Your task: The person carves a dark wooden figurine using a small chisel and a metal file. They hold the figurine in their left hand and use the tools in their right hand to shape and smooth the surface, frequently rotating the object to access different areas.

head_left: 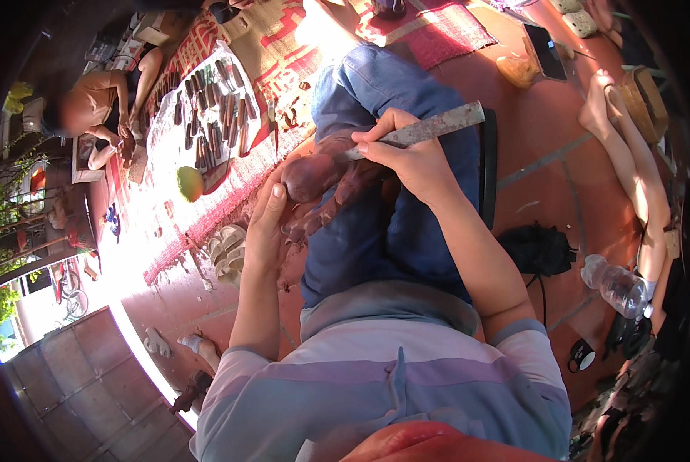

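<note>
A reddish-brown carved wooden piece (312,177) with a smooth rounded end lies across my lap. My left hand (266,212) is wrapped round its near left side, with the thumb against the rounded end. My right hand (410,158) grips a flat, mottled grey metal tool (446,124) like a file. Its broad end sticks out to the right, and the other end points down at the carving. Whether the tool's tip touches the wood I cannot tell. Under the carving are my legs in blue jeans (391,85).
Several dark-handled carving tools (214,115) lie on a white sheet at the far left, near a green round object (189,183). A person (95,108) sits beyond. Sandals (227,252) rest on my left. At right are a black bag (537,250), a plastic bottle (618,286) and another person's legs (626,154).
</note>
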